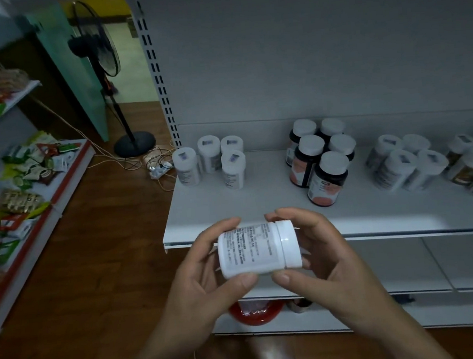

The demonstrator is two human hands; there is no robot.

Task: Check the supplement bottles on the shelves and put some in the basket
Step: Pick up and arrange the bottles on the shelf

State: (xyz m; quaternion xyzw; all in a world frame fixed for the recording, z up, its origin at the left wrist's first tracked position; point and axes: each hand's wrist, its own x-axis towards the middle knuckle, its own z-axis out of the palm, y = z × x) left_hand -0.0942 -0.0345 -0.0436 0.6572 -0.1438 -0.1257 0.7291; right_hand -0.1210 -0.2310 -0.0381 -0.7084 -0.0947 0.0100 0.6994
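Right now both hands grip one white plastic supplement bottle (253,249) sideways, cap to the right, in front of the white metal shelf (260,203): left hand (201,279) on its base end, right hand (319,258) round the cap. Other white-capped bottles (318,160) stand in clusters on the shelf; red basket (255,315) partly visible below.

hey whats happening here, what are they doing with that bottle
A person stands at a white shelf and holds a white supplement bottle sideways in both hands, its printed label facing up as if to read it. The left hand supports the base end and the right hand the capped end. Groups of white and dark bottles, such as the dark bottles, stand on the shelf behind. Something red shows below the hands, maybe the basket, but it is mostly hidden. Nothing visibly sits in it yet.
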